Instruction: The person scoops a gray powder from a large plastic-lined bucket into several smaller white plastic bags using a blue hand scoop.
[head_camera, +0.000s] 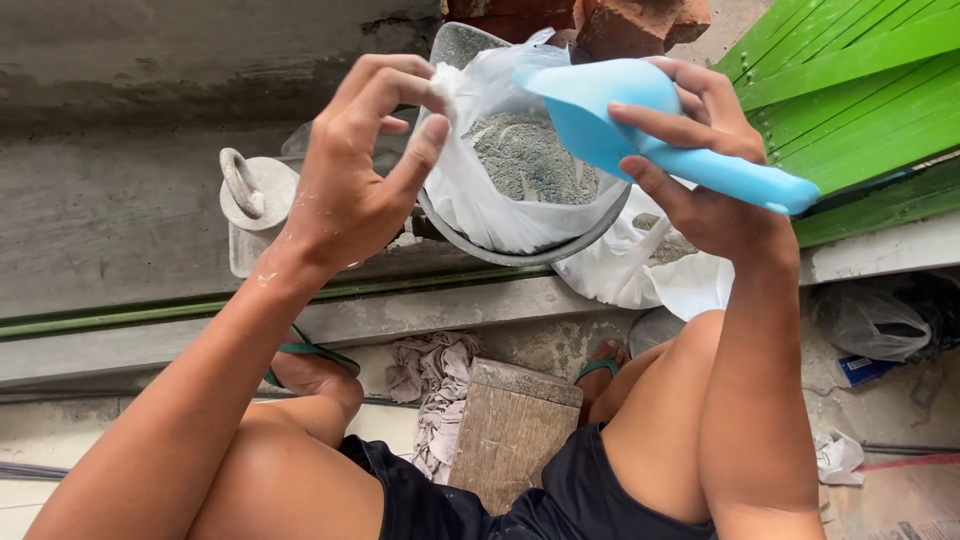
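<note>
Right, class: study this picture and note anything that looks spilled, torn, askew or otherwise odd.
Pale dust streaks the left hand, which pinches the rim of the white plastic bag of grey powder in a round metal pan. The right hand holds a light blue plastic scoop. No spill shows.

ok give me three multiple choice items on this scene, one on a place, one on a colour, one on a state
1. Where does the white plastic bag with grey powder sit?
A. inside a round metal bowl
B. on the wooden block
C. on the person's lap

2. What colour is the scoop?
A. red
B. light blue
C. yellow

3. What is the left hand doing?
A. lying flat on the floor
B. holding the scoop
C. pinching the bag's edge open

Answers:
1. A, the bowl rims the bag's underside.
2. B, the scoop in the right hand is light blue.
3. C, thumb and fingers grip the bag's rim, mouth open.
</note>
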